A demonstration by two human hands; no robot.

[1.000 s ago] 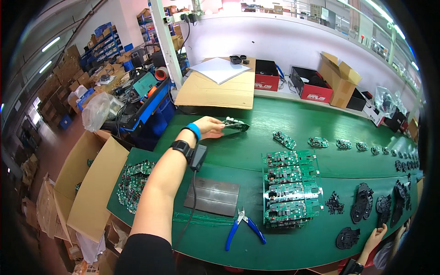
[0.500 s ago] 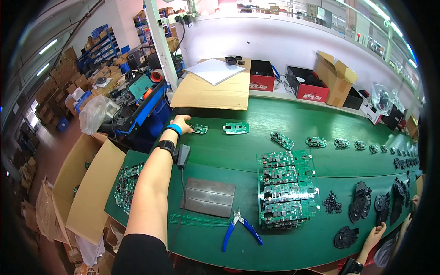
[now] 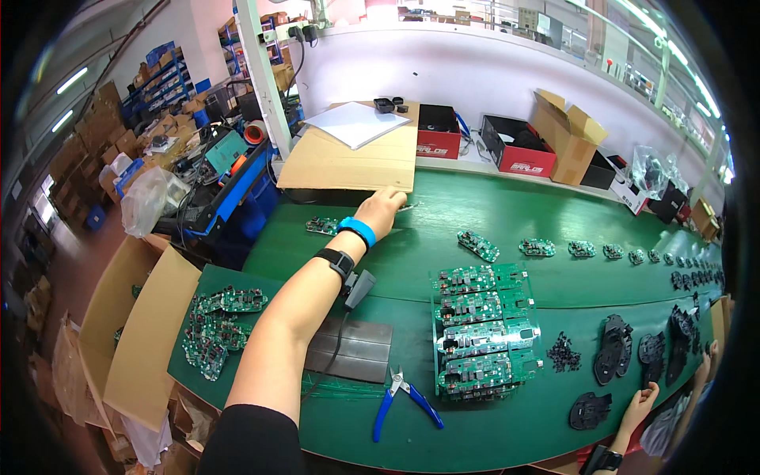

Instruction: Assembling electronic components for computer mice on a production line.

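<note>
My left hand is stretched across the green bench with its fingers closed on a green circuit board. Most of that board is hidden behind the hand; a thin part shows past the fingertips. The wrist wears a blue band and a black strap with a small cabled device. Left of the wrist lies another circuit board, apart from the hand. My right hand is not in view. Nearer to me are a stack of circuit board panels and blue-handled cutting pliers with their jaws apart.
Loose circuit boards lie piled at left beside a cardboard box. A brown cardboard sheet reaches over the far edge. More boards run in a row to the right. A co-worker's hands are near black plastic shells.
My left hand has left the leftmost board and moved right to the neighbouring one, now gripped. The view has turned slightly, and more of the loose pile at left shows.
</note>
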